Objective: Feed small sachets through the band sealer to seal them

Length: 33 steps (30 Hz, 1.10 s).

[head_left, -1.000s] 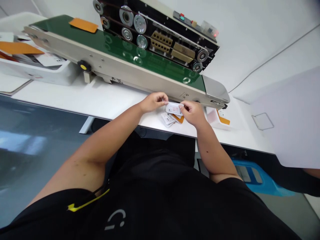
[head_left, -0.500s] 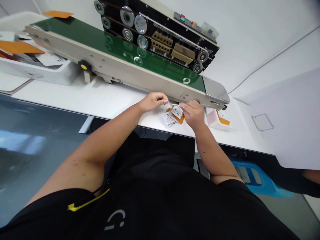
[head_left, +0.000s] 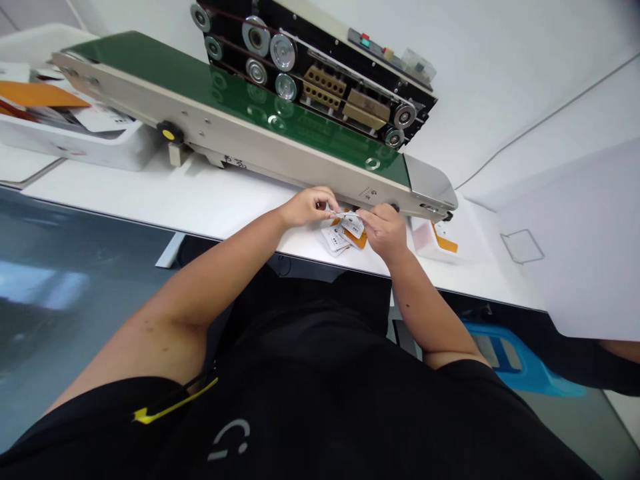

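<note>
Both hands are together over the white table, in front of the conveyor. My left hand (head_left: 311, 205) pinches one end of a small white pouch (head_left: 347, 215), thumb against fingertips. At its other end my right hand (head_left: 385, 229) is closed on the same pouch, which shows nearly edge-on as a thin strip. Just below lie several small white printed pouches (head_left: 335, 240) and an orange one (head_left: 358, 241), overlapping in a loose pile. My fingers hide part of the held pouch.
Behind my hands runs a band sealer's green conveyor belt (head_left: 165, 73), with rollers and heating blocks (head_left: 367, 109) above it. A white bin (head_left: 115, 148) of orange and white pouches stands left; a smaller white box (head_left: 429, 245) sits right. Another person's arm (head_left: 620, 350) shows at right.
The orange pouch at the belt's left end is gone from the belt. My left fingers have shifted slightly down and right along the held pouch.
</note>
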Tool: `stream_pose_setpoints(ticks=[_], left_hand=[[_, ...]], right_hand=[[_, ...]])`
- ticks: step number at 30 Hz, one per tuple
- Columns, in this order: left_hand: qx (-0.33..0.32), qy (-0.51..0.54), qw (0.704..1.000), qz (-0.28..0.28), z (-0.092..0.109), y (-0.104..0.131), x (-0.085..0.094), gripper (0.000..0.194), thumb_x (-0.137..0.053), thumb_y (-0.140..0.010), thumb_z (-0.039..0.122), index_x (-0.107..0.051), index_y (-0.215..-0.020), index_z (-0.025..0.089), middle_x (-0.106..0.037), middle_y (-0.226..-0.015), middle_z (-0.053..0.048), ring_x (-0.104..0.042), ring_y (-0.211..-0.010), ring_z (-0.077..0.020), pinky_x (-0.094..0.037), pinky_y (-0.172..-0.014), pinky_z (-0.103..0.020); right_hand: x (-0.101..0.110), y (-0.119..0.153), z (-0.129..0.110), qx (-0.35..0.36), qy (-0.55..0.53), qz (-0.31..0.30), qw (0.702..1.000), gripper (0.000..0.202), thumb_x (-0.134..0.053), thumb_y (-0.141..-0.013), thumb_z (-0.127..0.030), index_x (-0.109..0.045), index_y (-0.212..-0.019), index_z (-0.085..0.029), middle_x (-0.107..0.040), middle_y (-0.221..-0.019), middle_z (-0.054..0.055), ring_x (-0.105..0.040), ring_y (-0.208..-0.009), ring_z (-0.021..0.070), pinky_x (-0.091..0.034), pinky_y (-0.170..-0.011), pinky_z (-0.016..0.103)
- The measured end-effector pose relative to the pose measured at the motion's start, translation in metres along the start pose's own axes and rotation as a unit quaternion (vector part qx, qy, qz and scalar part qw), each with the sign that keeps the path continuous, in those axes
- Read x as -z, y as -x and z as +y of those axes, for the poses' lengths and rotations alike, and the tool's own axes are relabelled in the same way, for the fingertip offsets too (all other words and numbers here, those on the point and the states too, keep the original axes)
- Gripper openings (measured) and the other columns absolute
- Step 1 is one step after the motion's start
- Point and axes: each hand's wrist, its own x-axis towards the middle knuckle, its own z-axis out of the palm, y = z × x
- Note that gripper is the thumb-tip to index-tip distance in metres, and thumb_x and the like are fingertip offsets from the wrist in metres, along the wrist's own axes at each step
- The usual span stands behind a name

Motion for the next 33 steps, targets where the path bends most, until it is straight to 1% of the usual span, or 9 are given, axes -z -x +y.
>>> stream_pose_setpoints(ticks=[5, 12, 14, 16, 19, 21, 24, 27, 33], left_hand=[[0.001, 0.052, 0.998, 0.039, 0.003, 0.001, 0.001, 0.033, -0.088, -0.076, 0.043, -0.076, -0.078, 0.014, -0.064, -0.084, -0.005, -0.06, -0.074, -0.0123, -0.047, -0.069, -0.027], [0.039, 0.17, 0.981, 0.086, 0.0, 0.002, -0.001, 0.043, -0.095, -0.068, 0.048, -0.074, -0.079, 0.012, -0.06, -0.073, 0.0, -0.051, -0.058, -0.0063, -0.038, -0.053, -0.023], [0.029, 0.193, 0.975, 0.107, -0.002, 0.001, -0.001, 0.044, -0.096, -0.067, 0.048, -0.073, -0.076, 0.013, -0.06, -0.074, 0.0, -0.052, -0.057, -0.0061, -0.04, -0.053, -0.023], [0.002, 0.202, 0.97, 0.135, -0.005, 0.0, 0.0, 0.043, -0.097, -0.065, 0.048, -0.073, -0.073, 0.013, -0.063, -0.078, -0.002, -0.058, -0.062, -0.0078, -0.047, -0.058, -0.024], [-0.032, 0.189, 0.969, 0.155, -0.007, -0.001, 0.001, 0.041, -0.099, -0.062, 0.046, -0.075, -0.071, 0.015, -0.069, -0.089, -0.005, -0.066, -0.079, -0.013, -0.056, -0.076, -0.03], [-0.041, 0.176, 0.972, 0.15, -0.008, -0.001, 0.001, 0.038, -0.1, -0.062, 0.045, -0.077, -0.072, 0.016, -0.071, -0.096, -0.007, -0.069, -0.091, -0.0167, -0.057, -0.088, -0.035], [-0.054, 0.167, 0.975, 0.134, -0.008, -0.001, 0.002, 0.035, -0.099, -0.062, 0.044, -0.078, -0.074, 0.017, -0.071, -0.103, -0.008, -0.069, -0.099, -0.0194, -0.057, -0.096, -0.04], [-0.068, 0.162, 0.979, 0.103, -0.007, -0.001, 0.002, 0.035, -0.099, -0.063, 0.043, -0.079, -0.076, 0.018, -0.07, -0.109, -0.009, -0.069, -0.105, -0.0209, -0.056, -0.1, -0.042], [-0.029, 0.182, 0.981, 0.06, -0.008, 0.0, -0.001, 0.059, -0.093, -0.073, 0.048, -0.071, -0.119, 0.019, -0.069, -0.126, -0.013, -0.068, -0.101, -0.0182, -0.055, -0.089, -0.031]], right_hand=[[-0.002, -0.001, -0.002, -0.025, -0.028, -0.007, 0.999, 0.031, -0.05, -0.106, -0.03, -0.08, -0.103, -0.023, -0.068, -0.079, 0.007, -0.058, -0.073, 0.0212, -0.049, -0.072, 0.037], [-0.009, 0.0, -0.011, -0.16, -0.188, 0.013, 0.969, 0.035, -0.056, -0.103, -0.05, -0.08, -0.1, -0.025, -0.071, -0.08, 0.007, -0.064, -0.076, 0.0226, -0.053, -0.075, 0.04], [-0.01, -0.002, -0.014, -0.258, -0.29, 0.022, 0.921, 0.041, -0.06, -0.098, -0.062, -0.078, -0.108, -0.026, -0.068, -0.071, 0.003, -0.061, -0.065, 0.0198, -0.052, -0.067, 0.037], [-0.011, -0.006, -0.017, -0.359, -0.404, 0.012, 0.841, 0.058, -0.055, -0.093, -0.076, -0.074, -0.116, -0.026, -0.062, -0.061, 0.0, -0.055, -0.052, 0.0163, -0.047, -0.055, 0.032], [-0.012, -0.013, -0.019, -0.457, -0.527, -0.009, 0.716, 0.074, -0.049, -0.086, -0.089, -0.072, -0.108, -0.022, -0.063, -0.058, 0.001, -0.055, -0.048, 0.0142, -0.041, -0.045, 0.027], [-0.013, -0.017, -0.02, -0.48, -0.57, -0.006, 0.667, 0.066, -0.061, -0.082, -0.085, -0.07, -0.099, -0.022, -0.067, -0.063, 0.002, -0.06, -0.053, 0.0143, -0.043, -0.046, 0.026], [-0.011, -0.018, -0.021, -0.483, -0.612, -0.009, 0.627, 0.043, -0.083, -0.075, -0.059, -0.071, -0.095, -0.023, -0.072, -0.072, 0.002, -0.062, -0.059, 0.0132, -0.048, -0.05, 0.025], [-0.01, -0.015, -0.019, -0.477, -0.618, -0.019, 0.624, 0.032, -0.085, -0.071, -0.037, -0.074, -0.098, -0.022, -0.076, -0.084, 0.002, -0.063, -0.063, 0.0123, -0.05, -0.052, 0.025], [-0.009, -0.008, -0.016, -0.464, -0.52, 0.02, 0.717, 0.029, -0.075, -0.077, -0.027, -0.077, -0.106, -0.025, -0.074, -0.082, 0.0, -0.061, -0.06, 0.0118, -0.054, -0.056, 0.029]])
